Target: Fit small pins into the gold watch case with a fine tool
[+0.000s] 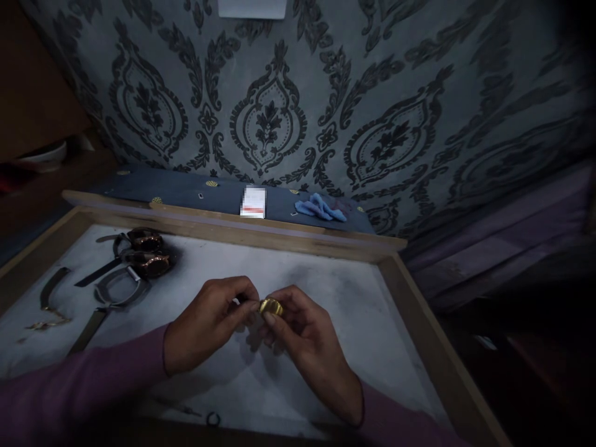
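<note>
Over the middle of the wooden-rimmed tray (433,347), my right hand (307,332) holds a small gold-coloured watch case (270,307) between thumb and fingers. My left hand (216,316) meets it from the left, its thumb and index finger pinched together at the case's edge. Whatever lies between those left fingertips is too small to make out. To the left lie two dark, bronze-toned watches (151,263) and a looped grey strap (121,290). Farther left are a short dark strap (54,288) and a thin gold-coloured piece (49,321).
A thin tool (179,406) and a black ring (213,419) lie near the tray's front edge. Behind the tray, a white packet (252,202) and a crumpled blue cloth (321,208) rest on dark blue patterned fabric (181,186), against a patterned wall (270,118).
</note>
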### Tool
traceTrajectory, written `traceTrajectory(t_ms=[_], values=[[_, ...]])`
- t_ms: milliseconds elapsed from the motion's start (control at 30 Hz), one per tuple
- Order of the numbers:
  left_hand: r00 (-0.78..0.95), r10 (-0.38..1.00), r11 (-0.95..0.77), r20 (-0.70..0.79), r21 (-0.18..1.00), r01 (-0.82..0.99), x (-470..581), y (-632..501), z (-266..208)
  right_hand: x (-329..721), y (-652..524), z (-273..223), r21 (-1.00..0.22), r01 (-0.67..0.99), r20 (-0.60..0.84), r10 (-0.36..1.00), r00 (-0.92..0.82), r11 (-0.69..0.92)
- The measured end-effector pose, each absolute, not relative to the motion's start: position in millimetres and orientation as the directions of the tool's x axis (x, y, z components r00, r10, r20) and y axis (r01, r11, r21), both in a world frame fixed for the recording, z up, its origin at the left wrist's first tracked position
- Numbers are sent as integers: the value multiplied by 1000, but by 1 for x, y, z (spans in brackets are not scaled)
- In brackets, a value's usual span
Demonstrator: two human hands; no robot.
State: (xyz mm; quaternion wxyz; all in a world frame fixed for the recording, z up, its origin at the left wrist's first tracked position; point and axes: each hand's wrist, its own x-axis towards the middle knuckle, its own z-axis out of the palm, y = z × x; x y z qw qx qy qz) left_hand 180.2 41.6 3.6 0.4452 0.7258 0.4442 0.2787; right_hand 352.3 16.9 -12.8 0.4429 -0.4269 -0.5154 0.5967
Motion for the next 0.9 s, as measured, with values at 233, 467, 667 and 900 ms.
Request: traceTrajectory(t_ms=[233,467,667,900], values=[[461,887,-221,13,888,402,181,39,1,350,17,-13,-991,-93,-67,963,-262,-95],[455,890,-237,30,882,407,180,39,0,351,17,-14,-996,-70,-35,962,-271,-56],[469,882,-123,-49,936,329,181,41,1,352,17,-18,-993,-118,18,959,-283,-17],[456,865,114,-209,967,227,181,46,-3,351,17,-20,-991,-130,28,950,-310,-13]])
